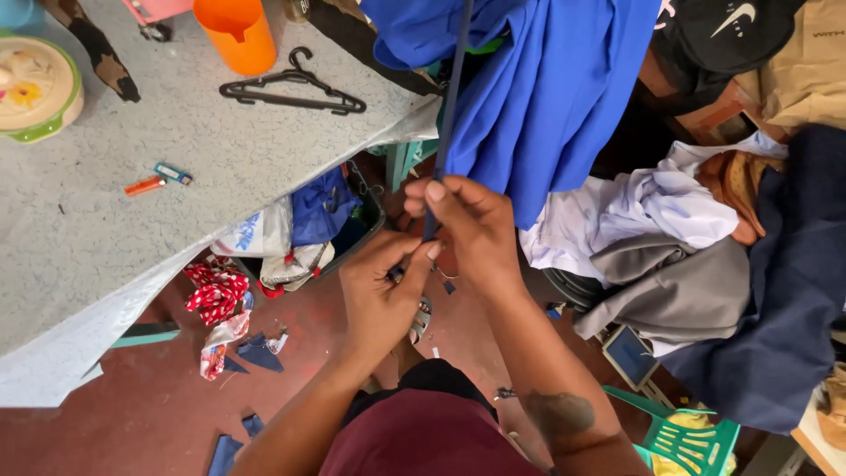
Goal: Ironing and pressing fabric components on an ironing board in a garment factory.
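The right hand [471, 229] pinches a narrow dark blue strip [449, 115] between thumb and fingertips; the strip runs up toward twelve o'clock along a hanging blue garment [546, 97]. Just at seven o'clock of it, touching, the left hand [381, 295] closes its fingers on a small dark object at the strip's lower end. At ten o'clock lies a grey table [132, 220] with a black hanger [295, 88], an orange jug [238, 33] and two lighters [159, 179]. At three o'clock, heaped clothes [670, 256].

Two hands [423, 256], one hanger [295, 90], one orange jug [236, 33], seemingly two lighters [159, 179]
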